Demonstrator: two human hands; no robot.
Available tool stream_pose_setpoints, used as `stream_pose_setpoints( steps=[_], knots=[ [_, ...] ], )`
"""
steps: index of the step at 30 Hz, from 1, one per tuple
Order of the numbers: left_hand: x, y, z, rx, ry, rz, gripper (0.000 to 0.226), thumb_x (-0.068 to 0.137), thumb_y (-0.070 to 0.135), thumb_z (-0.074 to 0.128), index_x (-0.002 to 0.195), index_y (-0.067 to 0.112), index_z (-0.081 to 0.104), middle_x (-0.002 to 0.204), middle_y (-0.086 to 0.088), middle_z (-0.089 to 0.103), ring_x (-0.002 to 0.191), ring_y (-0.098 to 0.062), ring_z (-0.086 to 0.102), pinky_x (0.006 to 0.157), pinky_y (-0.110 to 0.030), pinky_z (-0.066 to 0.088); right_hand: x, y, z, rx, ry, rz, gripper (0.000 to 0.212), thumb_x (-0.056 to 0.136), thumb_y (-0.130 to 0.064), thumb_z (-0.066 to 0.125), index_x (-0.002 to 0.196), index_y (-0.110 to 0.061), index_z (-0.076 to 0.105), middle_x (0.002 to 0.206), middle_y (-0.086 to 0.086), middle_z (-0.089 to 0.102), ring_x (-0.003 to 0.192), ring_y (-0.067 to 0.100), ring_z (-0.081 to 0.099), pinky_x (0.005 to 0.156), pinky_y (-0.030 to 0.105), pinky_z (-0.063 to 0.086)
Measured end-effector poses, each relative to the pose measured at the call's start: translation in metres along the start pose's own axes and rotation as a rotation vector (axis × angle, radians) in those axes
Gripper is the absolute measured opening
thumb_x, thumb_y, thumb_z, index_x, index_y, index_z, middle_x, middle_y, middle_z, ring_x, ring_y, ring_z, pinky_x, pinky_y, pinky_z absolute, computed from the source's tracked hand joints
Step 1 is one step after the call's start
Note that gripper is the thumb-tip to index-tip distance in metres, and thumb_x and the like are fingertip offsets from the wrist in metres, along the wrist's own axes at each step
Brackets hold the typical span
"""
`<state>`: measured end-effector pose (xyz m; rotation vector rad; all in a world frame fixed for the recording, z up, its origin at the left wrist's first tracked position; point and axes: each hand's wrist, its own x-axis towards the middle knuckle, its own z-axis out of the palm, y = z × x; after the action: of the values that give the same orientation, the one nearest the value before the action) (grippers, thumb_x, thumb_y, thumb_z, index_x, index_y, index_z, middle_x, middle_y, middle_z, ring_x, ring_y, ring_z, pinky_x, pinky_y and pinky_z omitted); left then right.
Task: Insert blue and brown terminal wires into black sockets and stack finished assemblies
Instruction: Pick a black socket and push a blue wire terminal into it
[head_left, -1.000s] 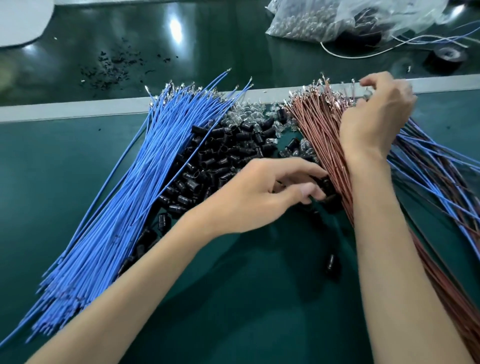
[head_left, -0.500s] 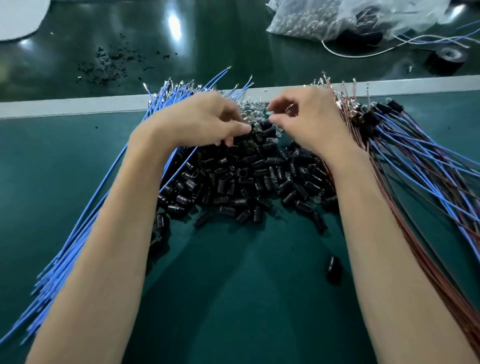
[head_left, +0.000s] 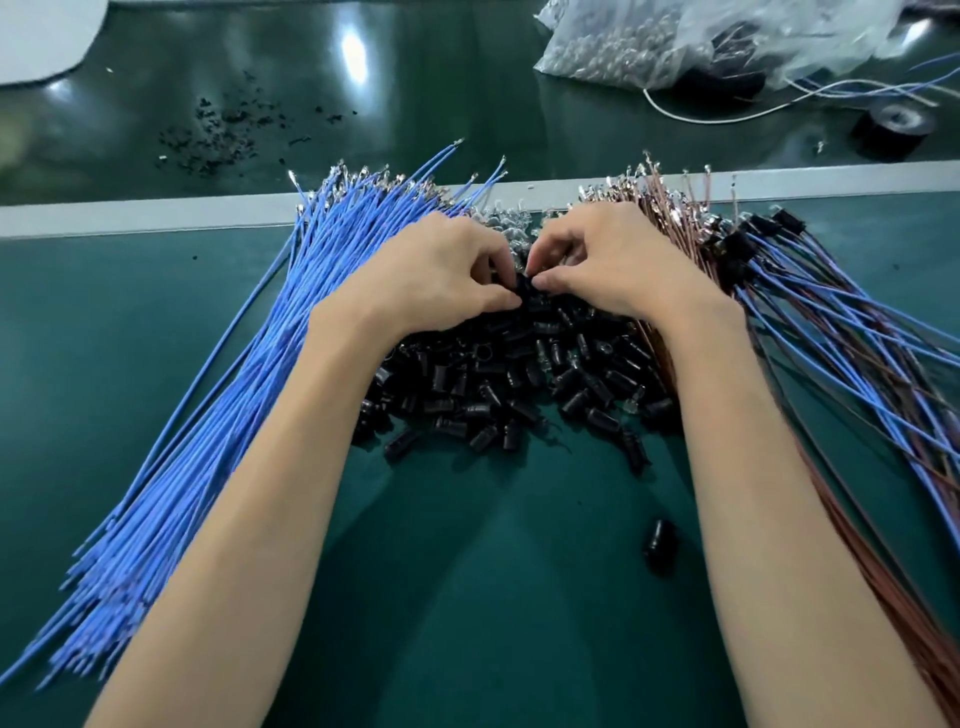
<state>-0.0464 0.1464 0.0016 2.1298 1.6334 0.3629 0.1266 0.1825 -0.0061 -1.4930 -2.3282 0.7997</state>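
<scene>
Pinching one black socket (head_left: 525, 294), left hand (head_left: 434, 275) meets right hand (head_left: 615, 265).

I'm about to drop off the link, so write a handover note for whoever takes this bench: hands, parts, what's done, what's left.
Hands: the left hand and right hand meet over the socket pile, both pinching one black socket. I cannot tell whether a wire is in it.
Parts: the blue wires lie left of the pile. The brown wires lie right of it, running under the right forearm.
Done: the finished assemblies are stacked at the far right.
Left: many loose sockets and wires remain. One stray socket lies apart, nearer the person.
</scene>
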Motion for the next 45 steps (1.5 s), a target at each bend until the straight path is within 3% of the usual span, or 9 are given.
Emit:
stream_pose_setpoints(
  steps=[10, 15, 19, 22, 29, 33, 38, 41, 45],
  knots=[
    [-0.022, -0.009, 0.002, 0.123, 0.040, 0.136, 0.020, 0.087, 0.036, 0.063, 0.100, 0.021, 0.067, 0.077, 0.011, 0.055, 0.072, -0.014, 0.047, 0.072, -0.032, 0.044, 0.000, -0.001, 0.005, -0.006, 0.004, 0.019, 0.011, 0.086, -0.019, 0.071, 0.096, -0.019, 0.073, 0.085, -0.003, 0.064, 0.079, 0.008, 0.057, 0.078, 0.018, 0.045],
    [-0.008, 0.000, -0.008, 0.159, 0.028, 0.007, 0.024, 0.084, 0.042, 0.066, 0.102, 0.026, 0.062, 0.078, 0.011, 0.056, 0.081, -0.018, 0.054, 0.076, -0.034, 0.047, 0.000, 0.000, 0.005, -0.021, 0.009, 0.002, 0.008, 0.084, -0.019, 0.072, 0.092, -0.020, 0.073, 0.078, -0.005, 0.061, 0.071, 0.006, 0.054, 0.071, 0.016, 0.040],
    [-0.002, 0.001, -0.003, 0.179, 0.013, -0.032, 0.013, 0.083, 0.037, 0.070, 0.083, 0.031, 0.058, 0.075, 0.014, 0.055, 0.084, -0.017, 0.055, 0.071, -0.031, 0.044, -0.002, -0.002, 0.006, 0.006, 0.037, -0.002, 0.008, 0.084, -0.019, 0.073, 0.092, -0.019, 0.072, 0.082, -0.004, 0.063, 0.066, 0.001, 0.052, 0.070, 0.016, 0.042],
    [-0.004, -0.001, 0.000, 0.162, 0.080, -0.037, 0.022, 0.082, 0.041, 0.070, 0.096, 0.028, 0.057, 0.085, 0.012, 0.055, 0.087, -0.015, 0.051, 0.076, -0.034, 0.045, -0.003, -0.006, 0.001, -0.024, -0.015, 0.026, 0.016, 0.085, -0.021, 0.072, 0.101, -0.022, 0.071, 0.089, -0.004, 0.065, 0.070, 0.003, 0.053, 0.077, 0.020, 0.046],
    [-0.003, -0.005, 0.007, 0.186, 0.111, 0.015, 0.015, 0.088, 0.040, 0.065, 0.097, 0.029, 0.062, 0.096, 0.010, 0.045, 0.097, -0.020, 0.054, 0.081, -0.038, 0.047, -0.021, 0.005, -0.045, -0.219, 0.317, 0.458, 0.034, 0.073, -0.039, 0.082, 0.101, -0.023, 0.071, 0.108, 0.012, 0.070, 0.102, 0.028, 0.065, 0.093, 0.042, 0.052],
    [-0.003, -0.008, 0.005, 0.143, 0.110, 0.012, 0.019, 0.085, 0.040, 0.068, 0.098, 0.027, 0.064, 0.100, 0.008, 0.045, 0.096, -0.018, 0.052, 0.083, -0.036, 0.044, -0.030, 0.012, -0.051, -0.051, 0.074, 0.677, 0.040, 0.063, -0.030, 0.089, 0.092, -0.007, 0.073, 0.082, 0.008, 0.075, 0.086, 0.016, 0.071, 0.097, 0.039, 0.050],
    [-0.003, -0.010, 0.004, 0.115, 0.122, 0.028, 0.020, 0.086, 0.042, 0.065, 0.094, 0.023, 0.064, 0.099, 0.008, 0.050, 0.091, -0.017, 0.051, 0.081, -0.035, 0.043, -0.032, 0.015, -0.054, -0.008, 0.064, 0.641, 0.023, 0.071, -0.028, 0.084, 0.082, -0.011, 0.075, 0.077, 0.003, 0.075, 0.080, 0.010, 0.071, 0.098, 0.038, 0.049],
    [-0.002, -0.008, 0.004, 0.119, 0.181, 0.037, 0.028, 0.087, 0.048, 0.061, 0.091, 0.021, 0.058, 0.097, 0.008, 0.057, 0.082, -0.013, 0.048, 0.073, -0.032, 0.039, -0.032, 0.015, -0.056, 0.018, 0.080, 0.592, 0.026, 0.075, -0.034, 0.080, 0.082, -0.010, 0.075, 0.074, 0.002, 0.073, 0.075, 0.008, 0.066, 0.082, 0.027, 0.047],
    [-0.001, 0.001, 0.003, -0.010, 0.220, 0.073, 0.030, 0.084, 0.046, 0.067, 0.088, 0.019, 0.054, 0.075, 0.013, 0.055, 0.070, -0.011, 0.047, 0.070, -0.031, 0.041, -0.030, 0.015, -0.056, 0.100, 0.075, 0.553, 0.031, 0.082, -0.039, 0.074, 0.079, -0.008, 0.070, 0.062, -0.001, 0.068, 0.055, 0.006, 0.058, 0.082, 0.030, 0.046]
  ],
)
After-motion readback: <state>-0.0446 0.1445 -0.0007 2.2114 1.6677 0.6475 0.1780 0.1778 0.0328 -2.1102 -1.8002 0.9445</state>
